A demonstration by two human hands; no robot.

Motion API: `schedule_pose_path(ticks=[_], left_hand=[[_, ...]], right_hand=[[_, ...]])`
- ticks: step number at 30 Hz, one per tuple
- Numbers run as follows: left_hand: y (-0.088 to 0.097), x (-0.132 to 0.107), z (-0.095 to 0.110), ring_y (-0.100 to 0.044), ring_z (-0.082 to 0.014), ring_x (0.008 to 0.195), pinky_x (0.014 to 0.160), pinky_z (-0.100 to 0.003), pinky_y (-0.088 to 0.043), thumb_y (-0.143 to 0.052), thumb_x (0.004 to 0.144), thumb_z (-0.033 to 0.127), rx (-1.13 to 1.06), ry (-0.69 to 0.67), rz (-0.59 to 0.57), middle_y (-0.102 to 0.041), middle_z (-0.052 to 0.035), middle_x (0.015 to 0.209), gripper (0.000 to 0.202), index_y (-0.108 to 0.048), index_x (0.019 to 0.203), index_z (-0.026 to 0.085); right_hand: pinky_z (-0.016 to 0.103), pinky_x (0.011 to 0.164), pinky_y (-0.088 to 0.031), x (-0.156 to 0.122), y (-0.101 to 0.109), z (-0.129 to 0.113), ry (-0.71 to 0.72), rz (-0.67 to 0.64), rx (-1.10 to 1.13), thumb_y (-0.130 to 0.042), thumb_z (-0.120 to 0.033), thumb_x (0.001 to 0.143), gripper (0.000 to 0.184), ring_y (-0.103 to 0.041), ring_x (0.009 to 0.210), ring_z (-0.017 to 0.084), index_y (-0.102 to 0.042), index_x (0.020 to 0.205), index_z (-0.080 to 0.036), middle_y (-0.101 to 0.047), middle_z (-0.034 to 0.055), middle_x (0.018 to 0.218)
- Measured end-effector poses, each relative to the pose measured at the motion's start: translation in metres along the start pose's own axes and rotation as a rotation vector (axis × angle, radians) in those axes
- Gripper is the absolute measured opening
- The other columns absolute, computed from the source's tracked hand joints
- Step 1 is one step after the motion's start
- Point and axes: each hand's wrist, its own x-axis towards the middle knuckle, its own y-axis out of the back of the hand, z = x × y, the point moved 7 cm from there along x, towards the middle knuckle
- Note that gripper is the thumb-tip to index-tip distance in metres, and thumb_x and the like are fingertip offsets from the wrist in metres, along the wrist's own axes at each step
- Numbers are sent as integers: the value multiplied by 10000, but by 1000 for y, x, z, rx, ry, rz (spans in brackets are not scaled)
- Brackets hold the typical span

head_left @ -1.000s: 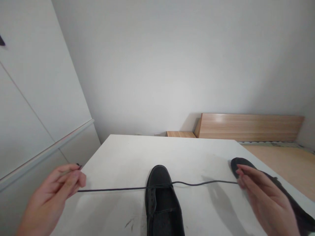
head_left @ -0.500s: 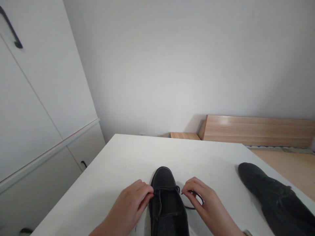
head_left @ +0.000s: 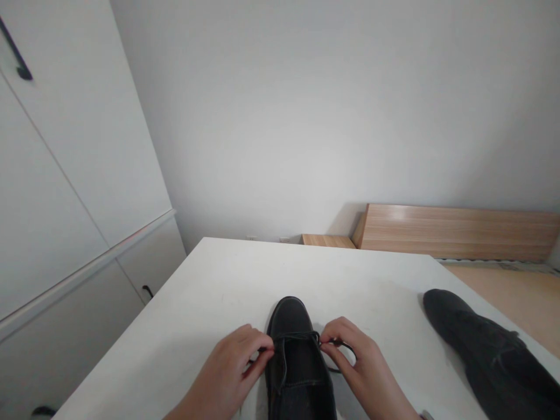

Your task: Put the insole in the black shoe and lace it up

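Note:
A black shoe (head_left: 290,315) lies on the white table with its toe pointing away from me. Across its front runs a black shoelace (head_left: 294,335), passing through the openings on both sides. My left hand (head_left: 238,364) is at the shoe's left edge, thumb and forefinger pinched on a dark piece of the lace. On the right edge, my right hand (head_left: 352,356) pinches the lace close to the shoe, and a loop of it curves beside the palm. The fingertips cover the lace's ends.
A second black shoe (head_left: 485,344) rests on the table's right side. The white table (head_left: 245,268) reaches toward a grey wall. White cabinets (head_left: 87,175) with black handles stand at the left; a wooden headboard (head_left: 459,230) is beyond the table at the right.
My right hand has moved slightly left, bringing its fingertips against the shoe's edge, and the lace loop beside it looks smaller. My left hand stays almost in place, its fingers shifted a little.

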Motion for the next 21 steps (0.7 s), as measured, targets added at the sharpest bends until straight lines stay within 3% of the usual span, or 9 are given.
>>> schedule_pose_path(ticks=[3, 6, 9, 12, 16, 21], left_hand=[[-3, 0, 4, -608, -169, 739, 674, -270, -470, -519, 934, 154, 12, -48, 26, -647, -19, 798, 154, -657, 888, 204], [5, 0, 14, -600, -204, 849, 742, -319, -481, -545, 930, 160, 87, -162, 146, -643, -46, 889, 145, -671, 879, 209], [10, -2, 20, -586, -203, 806, 688, -310, -479, -544, 917, 126, 167, -213, 224, -624, -49, 863, 178, -680, 831, 202], [6, -3, 22, -599, -186, 729, 611, -272, -479, -509, 909, 78, 152, -234, 182, -642, -29, 781, 210, -677, 863, 195], [2, -7, 24, -656, -186, 728, 638, -279, -526, -443, 928, 78, 139, -218, 183, -700, -32, 818, 276, -658, 1057, 193], [-2, -6, 36, -692, -235, 840, 749, -348, -573, -564, 920, 279, 130, -79, 53, -718, -78, 949, 351, -579, 1253, 169]], right_hand=[[287, 768, -457, -1, 1, 0, 8, 4, -56, -541, -180, 911, 139, -586, 857, 193, -637, 816, -207, -598, 37, 880], [276, 715, -456, -3, 0, -1, 4, -27, -58, -531, -189, 927, 157, -590, 797, 180, -643, 820, -209, -610, 29, 857], [276, 727, -470, -4, -1, -4, 3, -56, -27, -512, -225, 950, 172, -620, 804, 181, -655, 856, -212, -655, 26, 849], [280, 779, -491, -5, -2, -4, -34, -74, -6, -505, -253, 959, 174, -653, 860, 186, -674, 939, -218, -704, 34, 918], [295, 840, -505, -8, 1, -12, -26, -116, -51, -447, -287, 988, 245, -664, 941, 198, -673, 1035, -206, -712, 71, 1020], [366, 826, -535, -11, -2, -37, 32, -245, -276, -505, -322, 959, 307, -658, 954, 248, -600, 1220, -190, -674, 103, 1086]])
